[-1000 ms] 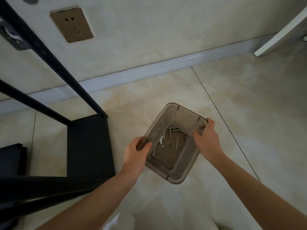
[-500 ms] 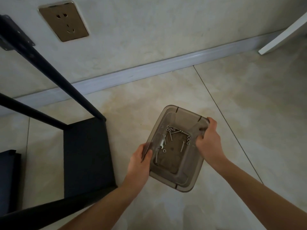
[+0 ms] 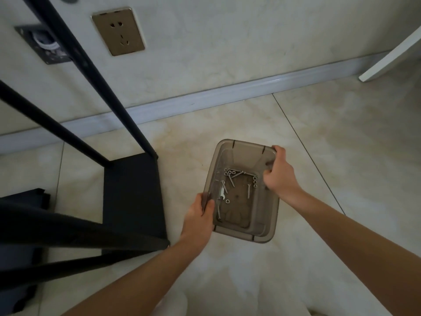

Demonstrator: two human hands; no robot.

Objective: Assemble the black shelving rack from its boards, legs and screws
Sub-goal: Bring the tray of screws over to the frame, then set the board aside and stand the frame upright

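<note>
I hold the see-through tub (image 3: 270, 233) over the floor, just right of the black rack (image 3: 133, 197). My left hand (image 3: 200, 215) pinches its left rim and my right hand (image 3: 279, 174) curls over the far right corner. The screws (image 3: 237, 181) and nuts lie loose inside. I should keep it flat and go slowly so nothing slides or spills.

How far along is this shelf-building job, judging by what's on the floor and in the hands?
Partly done: one black board already has thin black legs rising from its corners. In hand: the left hand and right hand grip the rim of a clear tray holding loose screws and nuts. Left: those fasteners are unused, and another dark board lies apart at the left.
</note>
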